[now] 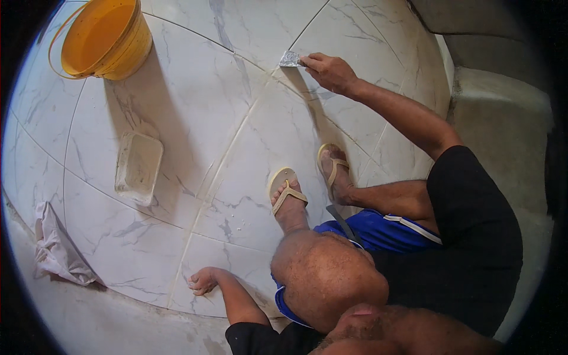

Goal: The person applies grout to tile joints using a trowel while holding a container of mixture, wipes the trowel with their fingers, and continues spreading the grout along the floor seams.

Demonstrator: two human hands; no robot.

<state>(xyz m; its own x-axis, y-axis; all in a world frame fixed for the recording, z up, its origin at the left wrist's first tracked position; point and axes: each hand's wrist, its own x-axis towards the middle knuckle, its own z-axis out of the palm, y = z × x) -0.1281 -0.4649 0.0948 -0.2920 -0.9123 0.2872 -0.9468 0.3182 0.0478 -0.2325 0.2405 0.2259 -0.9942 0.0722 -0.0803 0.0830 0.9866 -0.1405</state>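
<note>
My right hand (331, 72) is closed around the handle of a putty knife (289, 59). The knife's wide metal blade lies at a crossing of the grout joints between the marbled white floor tiles (260, 148). Down at the lower left, my left hand (204, 280) rests on the floor with its fingers curled in. Whatever those fingers may hold is hidden. Pale grout fills the long joint (228, 148) that runs between the two hands, and small white crumbs (239, 226) lie beside it.
A yellow bucket (127, 56) with its handle hanging down stands at the far left. Nearer is a smeared white plastic tub (139, 167). A crumpled white cloth (58, 248) lies at the left edge. My sandalled feet (288, 195) are on the tiles; a grey ledge (497, 100) rises at right.
</note>
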